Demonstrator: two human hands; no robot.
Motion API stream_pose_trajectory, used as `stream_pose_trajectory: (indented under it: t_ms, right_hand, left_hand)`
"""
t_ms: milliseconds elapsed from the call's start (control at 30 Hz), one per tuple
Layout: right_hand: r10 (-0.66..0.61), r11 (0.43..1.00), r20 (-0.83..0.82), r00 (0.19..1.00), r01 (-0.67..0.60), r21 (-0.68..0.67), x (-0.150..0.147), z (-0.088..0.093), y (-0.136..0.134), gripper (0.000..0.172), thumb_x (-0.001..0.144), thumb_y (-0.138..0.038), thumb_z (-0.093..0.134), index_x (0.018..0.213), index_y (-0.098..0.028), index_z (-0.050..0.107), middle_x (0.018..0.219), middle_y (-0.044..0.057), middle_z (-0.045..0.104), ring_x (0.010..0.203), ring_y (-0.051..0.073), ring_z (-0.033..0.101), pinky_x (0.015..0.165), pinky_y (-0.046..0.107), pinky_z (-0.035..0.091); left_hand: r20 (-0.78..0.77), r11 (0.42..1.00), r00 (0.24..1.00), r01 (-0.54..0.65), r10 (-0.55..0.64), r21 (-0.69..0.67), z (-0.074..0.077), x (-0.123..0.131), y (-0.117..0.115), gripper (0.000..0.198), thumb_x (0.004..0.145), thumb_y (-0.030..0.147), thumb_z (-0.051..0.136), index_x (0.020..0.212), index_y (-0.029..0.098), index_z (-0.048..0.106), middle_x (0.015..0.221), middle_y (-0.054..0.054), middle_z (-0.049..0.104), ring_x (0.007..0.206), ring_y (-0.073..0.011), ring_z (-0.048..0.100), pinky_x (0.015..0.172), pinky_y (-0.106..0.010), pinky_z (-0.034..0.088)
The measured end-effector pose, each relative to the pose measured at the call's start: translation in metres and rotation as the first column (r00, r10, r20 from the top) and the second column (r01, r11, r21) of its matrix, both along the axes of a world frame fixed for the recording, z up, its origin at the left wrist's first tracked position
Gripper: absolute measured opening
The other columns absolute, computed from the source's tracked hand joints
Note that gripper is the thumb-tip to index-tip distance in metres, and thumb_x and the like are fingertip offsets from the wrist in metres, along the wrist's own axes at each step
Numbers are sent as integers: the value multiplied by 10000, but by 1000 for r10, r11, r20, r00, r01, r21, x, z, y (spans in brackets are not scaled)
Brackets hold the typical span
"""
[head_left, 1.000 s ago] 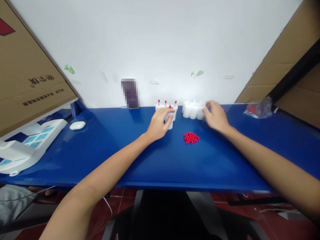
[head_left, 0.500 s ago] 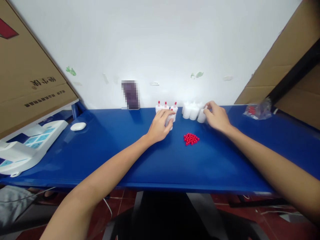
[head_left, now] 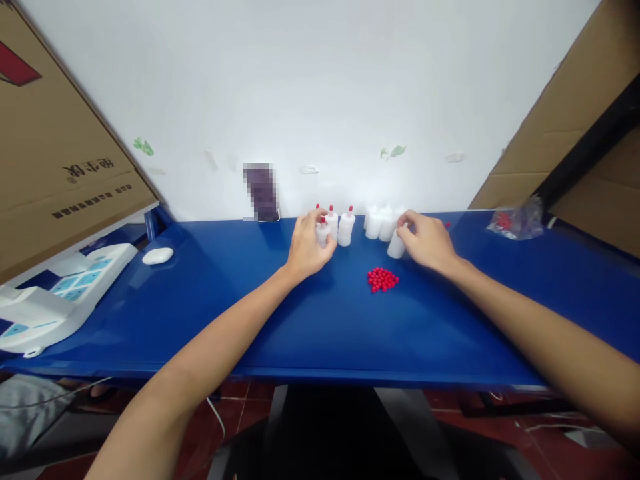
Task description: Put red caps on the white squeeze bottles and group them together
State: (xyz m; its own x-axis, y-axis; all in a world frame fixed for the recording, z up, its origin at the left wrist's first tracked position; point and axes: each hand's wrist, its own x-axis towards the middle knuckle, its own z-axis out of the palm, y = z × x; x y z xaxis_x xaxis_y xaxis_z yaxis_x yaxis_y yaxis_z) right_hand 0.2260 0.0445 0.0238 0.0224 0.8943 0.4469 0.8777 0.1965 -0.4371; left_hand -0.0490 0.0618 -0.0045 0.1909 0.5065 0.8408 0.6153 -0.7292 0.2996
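Note:
My left hand (head_left: 309, 245) is closed around a small white squeeze bottle with a red tip cap (head_left: 323, 233), its thumb and fingers on either side. Beside it stand more red-capped white bottles, one (head_left: 346, 228) in plain view to the right and others partly behind my fingers. My right hand (head_left: 429, 240) grips a white bottle (head_left: 397, 247) near its top, which my fingers hide. That bottle leans slightly, in front of a group of white bottles (head_left: 373, 225) without red caps. A pile of small red caps (head_left: 383, 280) lies nearer me.
A phone-like dark object (head_left: 262, 193), blurred out, leans on the wall. At left are a white computer mouse (head_left: 157, 256), a white power strip (head_left: 85, 280) and a cardboard box (head_left: 65, 133). A clear bag with red pieces (head_left: 517, 220) lies at far right on the blue table (head_left: 320, 333).
My left hand has shifted left with the capped bottle, baring the bottle to its right. My right hand has drawn a white bottle left and toward me, away from the group.

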Motion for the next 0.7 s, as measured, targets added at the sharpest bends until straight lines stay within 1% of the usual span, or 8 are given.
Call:
stream_pose_trajectory:
  t_ms: [100, 200, 300, 400, 467, 600, 700]
  right_hand:
    - [59, 998, -5, 998, -59, 21, -2, -1, -1, 137, 783, -263, 529, 856, -227, 639, 814, 70, 705, 728, 253, 605, 620, 345, 356]
    - [123, 992, -17, 992, -123, 26, -4, -3, -2, 142, 793, -272, 528, 867, -221, 637, 781, 55, 692, 682, 230, 597, 640, 345, 382]
    - [202, 979, -34, 979, -201, 43, -5, -6, -2, 192, 817, -298, 528, 947, -211, 638, 793, 43, 676, 646, 208, 596, 669, 349, 411]
    - [256, 966, -42, 966, -254, 50, -6, -8, -3, 284, 842, -324, 532, 1082, -201, 620, 849, 46, 662, 626, 195, 599, 680, 357, 426]
    - [272, 962, -43, 961, -271, 42, -6, -9, -4, 313, 863, -339, 529, 1134, -201, 606, 873, 50, 657, 632, 196, 606, 685, 363, 432]
    - [279, 960, -26, 960, -279, 32, -6, -10, -4, 323, 913, -379, 508, 1175, -217, 602, 897, 52, 664, 652, 204, 607, 683, 371, 428]
    - [269, 962, -17, 963, -267, 47, -6, -13, -4, 317, 931, -403, 497, 1170, -230, 613, 898, 49, 677, 670, 213, 609, 672, 371, 423]
  left_hand:
    - [58, 996, 995, -78, 80, -46, -2, -4, 5, 468, 767, 157, 600, 1223, 202, 507, 1072, -73, 648, 981, -230, 572, 874, -393, 506]
    - [67, 992, 991, -116, 119, -52, -3, -7, 10, 447, 765, 152, 601, 1198, 209, 511, 1061, -65, 646, 997, -234, 576, 885, -397, 501]
    - [97, 992, 988, -115, 119, -53, -4, -8, 12, 446, 768, 142, 601, 1197, 213, 503, 1058, -57, 623, 1000, -223, 592, 878, -378, 508]
    - [151, 992, 984, -86, 99, -92, -3, -7, 13, 419, 777, 146, 606, 1180, 211, 512, 1038, -53, 586, 970, -202, 596, 797, -327, 524]
    - [172, 992, 981, -70, 88, -106, -3, -7, 12, 386, 784, 148, 606, 1157, 210, 527, 1018, -47, 571, 947, -189, 588, 775, -310, 526]
    - [133, 994, 988, -72, 82, -79, -4, -6, 10, 365, 800, 157, 592, 1160, 198, 544, 1050, -56, 574, 987, -198, 586, 887, -362, 525]
    - [128, 992, 986, -101, 110, -80, -5, -6, 8, 385, 814, 195, 594, 1195, 192, 536, 1124, -82, 562, 1051, -223, 579, 933, -400, 512]
